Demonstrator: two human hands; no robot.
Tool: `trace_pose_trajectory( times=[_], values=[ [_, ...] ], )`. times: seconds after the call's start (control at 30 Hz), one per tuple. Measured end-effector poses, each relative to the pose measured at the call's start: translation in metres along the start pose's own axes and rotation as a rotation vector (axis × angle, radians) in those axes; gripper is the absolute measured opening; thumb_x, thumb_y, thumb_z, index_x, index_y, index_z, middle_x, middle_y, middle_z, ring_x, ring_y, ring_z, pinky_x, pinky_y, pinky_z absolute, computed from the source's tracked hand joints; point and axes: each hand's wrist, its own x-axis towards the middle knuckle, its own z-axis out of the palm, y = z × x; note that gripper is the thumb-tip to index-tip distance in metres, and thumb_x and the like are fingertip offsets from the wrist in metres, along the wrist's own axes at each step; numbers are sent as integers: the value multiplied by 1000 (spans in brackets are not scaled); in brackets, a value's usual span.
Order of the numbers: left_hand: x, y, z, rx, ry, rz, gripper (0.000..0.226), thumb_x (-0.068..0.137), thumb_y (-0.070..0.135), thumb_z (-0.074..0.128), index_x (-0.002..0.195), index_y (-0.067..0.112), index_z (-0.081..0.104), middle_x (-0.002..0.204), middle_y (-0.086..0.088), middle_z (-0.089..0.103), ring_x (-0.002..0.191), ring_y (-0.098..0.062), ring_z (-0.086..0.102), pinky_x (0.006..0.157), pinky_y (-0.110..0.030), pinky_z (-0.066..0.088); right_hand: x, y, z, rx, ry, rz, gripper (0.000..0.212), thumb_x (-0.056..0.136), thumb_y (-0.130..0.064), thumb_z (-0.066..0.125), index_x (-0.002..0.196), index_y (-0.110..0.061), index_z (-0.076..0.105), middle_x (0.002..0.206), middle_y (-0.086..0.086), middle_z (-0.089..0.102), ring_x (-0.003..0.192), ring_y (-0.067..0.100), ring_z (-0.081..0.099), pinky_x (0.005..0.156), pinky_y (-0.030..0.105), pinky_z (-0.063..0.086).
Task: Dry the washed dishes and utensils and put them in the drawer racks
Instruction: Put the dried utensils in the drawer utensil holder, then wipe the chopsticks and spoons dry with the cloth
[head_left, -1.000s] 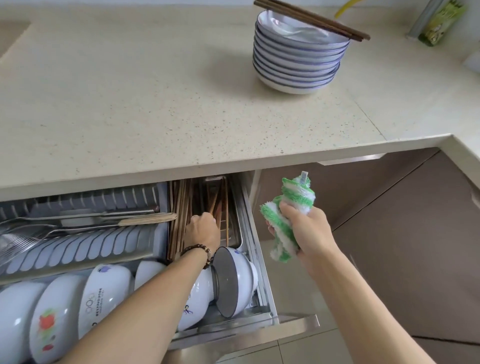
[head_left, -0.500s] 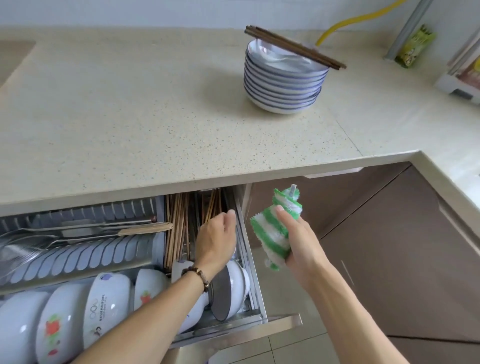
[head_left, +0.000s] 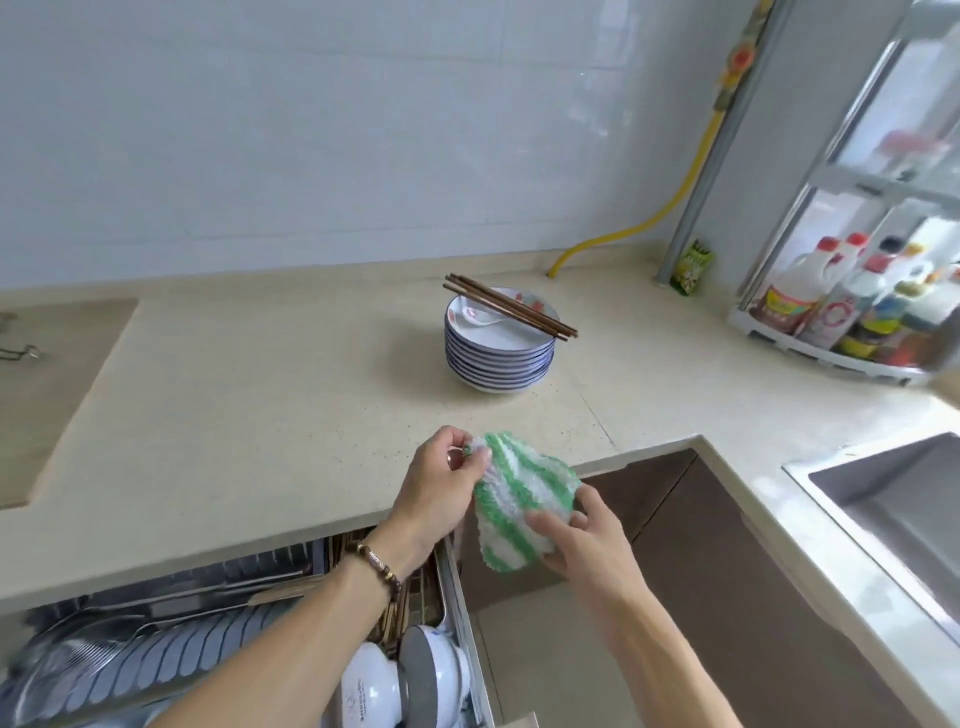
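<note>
A green-and-white striped cloth (head_left: 519, 499) hangs over the counter's front edge between both hands. My left hand (head_left: 441, 488) pinches its top corner; my right hand (head_left: 582, 535) grips its lower right side. Farther back on the counter stands a stack of blue-rimmed white plates (head_left: 496, 358). Dark wooden chopsticks (head_left: 511, 307) and a white spoon (head_left: 480, 318) lie on the top plate. Below the counter the drawer rack (head_left: 457, 587) is pulled out, holding white bowls (head_left: 410, 680), chopsticks and metal utensils.
A sink (head_left: 904, 509) is set into the counter at right. A white corner shelf (head_left: 831, 353) with bottles stands behind it. A yellow hose (head_left: 691, 176) runs up the wall. A wooden board (head_left: 47, 384) lies at far left.
My left hand left the chopsticks in the drawer, rose, and took the cloth's top corner. The view tilted up toward the wall; the cloth now hangs spread between both hands.
</note>
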Motion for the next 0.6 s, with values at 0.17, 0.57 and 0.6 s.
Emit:
trace_pose_trajectory(
  times=[0.17, 0.57, 0.6],
  values=[
    [29, 52, 7, -100, -234, 43, 5, 101, 14, 59, 99, 11, 59, 84, -6, 69, 71, -15, 67, 65, -36, 58, 14, -44, -19, 158, -127, -21, 54, 70, -29, 84, 114, -2, 69, 109, 19, 74, 103, 38, 71, 96, 48, 53],
    [185, 97, 12, 620, -203, 397, 9, 97, 30, 59, 94, 22, 61, 96, 5, 68, 93, -17, 64, 80, -31, 51, 123, -111, -31, 118, 251, 61, 39, 81, -4, 79, 110, -25, 61, 92, 7, 78, 84, 30, 75, 86, 52, 59],
    [201, 98, 11, 745, -193, 457, 13, 98, 28, 55, 103, 19, 63, 106, 2, 67, 104, -19, 61, 85, -34, 50, 130, -114, -33, 112, 272, 62, 39, 82, -4, 79, 107, -27, 61, 91, 6, 77, 82, 30, 75, 84, 51, 60]
  ],
)
